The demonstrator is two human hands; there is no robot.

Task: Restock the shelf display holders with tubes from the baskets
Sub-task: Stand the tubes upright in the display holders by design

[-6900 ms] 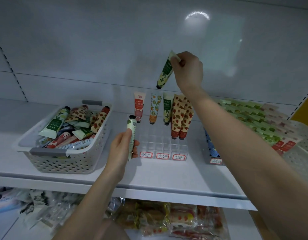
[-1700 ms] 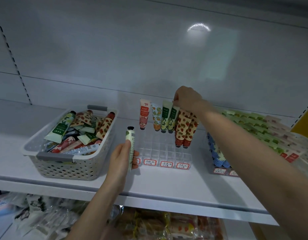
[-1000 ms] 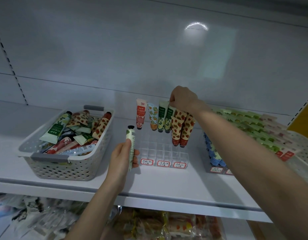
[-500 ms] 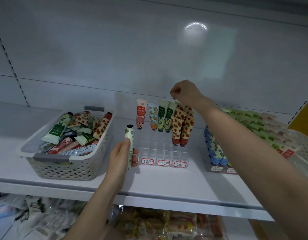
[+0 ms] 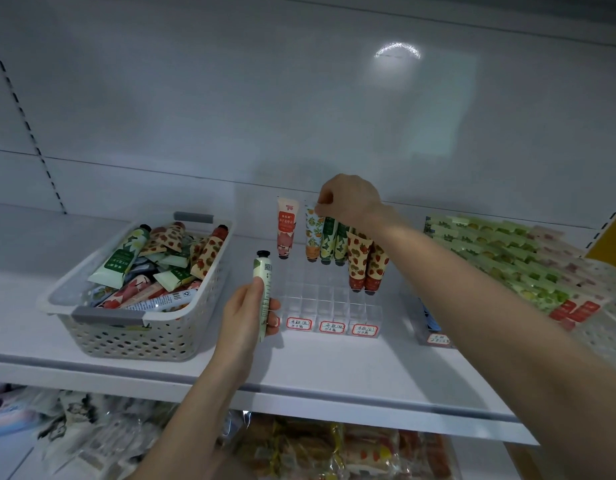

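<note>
**While the left hand grips a tube, the right reaches the holder's back row**

Where the curled fingertips (image 5: 320,205) of the right hand (image 5: 348,202) meet the back row of the clear holder (image 5: 331,303), they touch the crimped top of the orange-fruit tube (image 5: 311,237). They hide the top of the dark green tube (image 5: 328,239) beside it, and I cannot tell whether they pinch either one. The left hand (image 5: 246,313) wraps its fingers round a pale green tube (image 5: 264,289), upright with its black cap up, just by the holder's front left corner. A basket (image 5: 133,336) of loose tubes sits to the left on the shelf (image 5: 334,370).

The right hand (image 5: 348,202) covers the tops of the green tubes (image 5: 329,241); handwriting on the red-bordered labels (image 5: 331,327) is too small to read.
</note>
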